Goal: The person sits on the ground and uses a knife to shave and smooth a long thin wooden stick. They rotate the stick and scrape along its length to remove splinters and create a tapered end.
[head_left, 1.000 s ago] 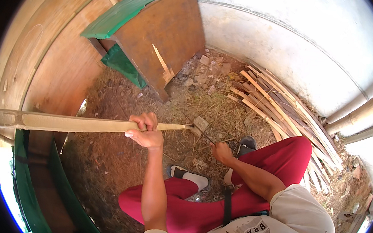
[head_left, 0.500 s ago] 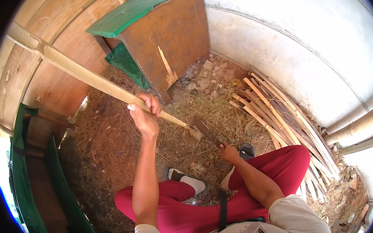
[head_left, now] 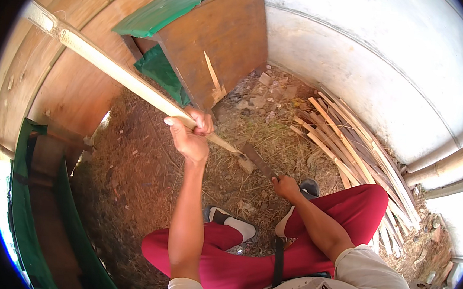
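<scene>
My left hand (head_left: pixel 189 139) is closed around a long split bamboo pole (head_left: pixel 118 77), which slants from the upper left down to the ground in front of me. The pole's lower end is at a small wooden block (head_left: pixel 246 166) on the ground. In my right hand (head_left: pixel 286 187) is the handle of a machete (head_left: pixel 258 161). Its dark, broad blade points up and left, with the tip close beside the pole's lower end. Whether blade and bamboo touch, I cannot tell.
Bamboo strips (head_left: pixel 346 140) lie piled at the right along a pale curved wall (head_left: pixel 369 52). Ahead stands a brown wooden box (head_left: pixel 215 40) with a green cover. A green-edged wooden trough (head_left: pixel 47 211) is at the left. Straw and rubble (head_left: pixel 260 95) litter the ground.
My left hand and the bamboo pole have shifted a little to the right, and the pole slopes slightly more steeply. The machete stays near the pole's lower end. The view has shifted slightly.
</scene>
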Action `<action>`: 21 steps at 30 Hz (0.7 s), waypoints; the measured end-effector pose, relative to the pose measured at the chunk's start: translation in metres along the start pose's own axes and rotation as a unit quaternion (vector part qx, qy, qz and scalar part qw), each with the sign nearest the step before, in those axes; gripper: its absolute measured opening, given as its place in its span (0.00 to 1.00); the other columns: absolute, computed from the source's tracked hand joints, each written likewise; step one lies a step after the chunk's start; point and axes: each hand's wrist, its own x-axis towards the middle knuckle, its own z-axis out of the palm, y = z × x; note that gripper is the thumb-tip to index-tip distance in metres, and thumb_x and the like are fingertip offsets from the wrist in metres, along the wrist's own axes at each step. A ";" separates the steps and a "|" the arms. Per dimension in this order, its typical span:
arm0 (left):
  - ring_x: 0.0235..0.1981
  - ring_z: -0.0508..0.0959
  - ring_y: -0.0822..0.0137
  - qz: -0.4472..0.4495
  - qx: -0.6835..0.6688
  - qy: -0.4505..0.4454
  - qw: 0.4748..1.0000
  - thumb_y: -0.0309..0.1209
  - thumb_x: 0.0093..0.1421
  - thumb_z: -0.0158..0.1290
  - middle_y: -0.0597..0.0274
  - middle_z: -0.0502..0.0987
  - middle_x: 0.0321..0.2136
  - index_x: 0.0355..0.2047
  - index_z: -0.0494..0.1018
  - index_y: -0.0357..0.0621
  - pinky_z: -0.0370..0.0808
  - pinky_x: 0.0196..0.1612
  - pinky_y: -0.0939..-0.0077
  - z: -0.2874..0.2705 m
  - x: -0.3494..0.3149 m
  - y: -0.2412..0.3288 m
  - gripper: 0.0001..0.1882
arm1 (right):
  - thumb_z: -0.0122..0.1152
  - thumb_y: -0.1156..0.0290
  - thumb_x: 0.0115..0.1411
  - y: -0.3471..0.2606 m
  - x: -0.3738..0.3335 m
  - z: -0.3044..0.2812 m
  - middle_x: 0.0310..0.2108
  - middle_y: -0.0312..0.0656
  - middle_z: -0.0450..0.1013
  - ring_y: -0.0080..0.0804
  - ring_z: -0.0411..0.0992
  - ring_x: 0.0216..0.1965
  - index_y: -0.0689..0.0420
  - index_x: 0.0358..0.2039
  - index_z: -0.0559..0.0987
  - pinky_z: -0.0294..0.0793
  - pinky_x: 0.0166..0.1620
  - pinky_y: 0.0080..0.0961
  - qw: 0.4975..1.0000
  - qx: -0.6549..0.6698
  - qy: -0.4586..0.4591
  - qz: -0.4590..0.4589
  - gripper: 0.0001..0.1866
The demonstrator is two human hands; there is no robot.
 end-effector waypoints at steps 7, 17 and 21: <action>0.14 0.49 0.73 0.016 0.008 0.002 1.000 0.72 0.64 0.31 0.72 0.49 0.13 0.20 0.63 0.46 0.46 0.20 0.73 0.004 -0.006 -0.001 0.40 | 0.50 0.53 0.68 -0.007 0.010 -0.001 0.29 0.55 0.78 0.50 0.78 0.30 0.66 0.40 0.81 0.77 0.37 0.46 0.997 0.061 -0.029 0.030 0.25; 0.14 0.50 0.73 0.025 0.024 0.027 0.999 0.72 0.64 0.30 0.71 0.51 0.13 0.20 0.64 0.45 0.46 0.20 0.74 0.006 -0.010 -0.002 0.41 | 0.48 0.53 0.71 -0.019 0.016 -0.001 0.21 0.45 0.75 0.33 0.74 0.20 0.69 0.40 0.76 0.73 0.26 0.37 0.976 0.175 -0.113 0.058 0.26; 0.13 0.51 0.73 0.032 0.034 0.017 0.999 0.72 0.63 0.29 0.71 0.51 0.12 0.20 0.64 0.45 0.47 0.20 0.75 0.007 -0.011 -0.002 0.41 | 0.44 0.54 0.73 -0.020 0.016 0.009 0.20 0.38 0.69 0.25 0.65 0.16 0.66 0.39 0.74 0.63 0.20 0.31 0.948 0.283 -0.121 0.077 0.24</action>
